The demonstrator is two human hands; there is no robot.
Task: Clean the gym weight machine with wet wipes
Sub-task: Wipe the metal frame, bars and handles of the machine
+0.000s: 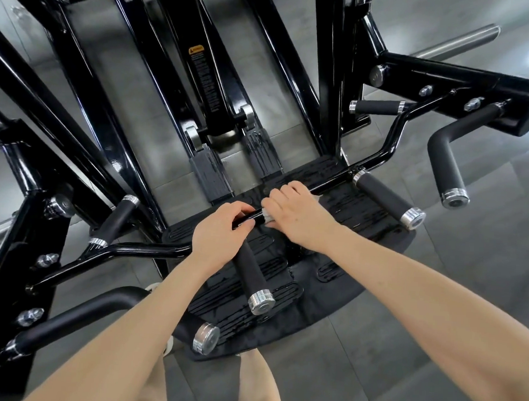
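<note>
1. The step in hand, as I judge it, is wiping the glossy black handlebar (331,185) of the weight machine (447,78), on its middle stretch above the ribbed foot platform (339,274).
2. The wet wipe (267,216) sits on the handlebar, bunched under the right hand (296,215). Only a white edge shows, on the side facing the left hand (221,231).
3. The right hand's fingers (283,190) curl over the top of the bar and clamp the wipe round the tube. Its forearm comes in from the lower right with the wrist fairly straight.
4. The left hand lies just beside the right, with a short bare length of bar between them. Its fingers and thumb wrap round the bar where a foam grip (253,276) branches off toward the person, and it holds nothing else. It looks to be steadying the bar.
5. The next move probably calls for sliding the wipe along the tube toward the outer foam grip (380,195) with the squeeze kept even all round.
6. The stretch under the left hand can only be wiped once that hand shifts. The foam grips seem to need their own passes.
</note>
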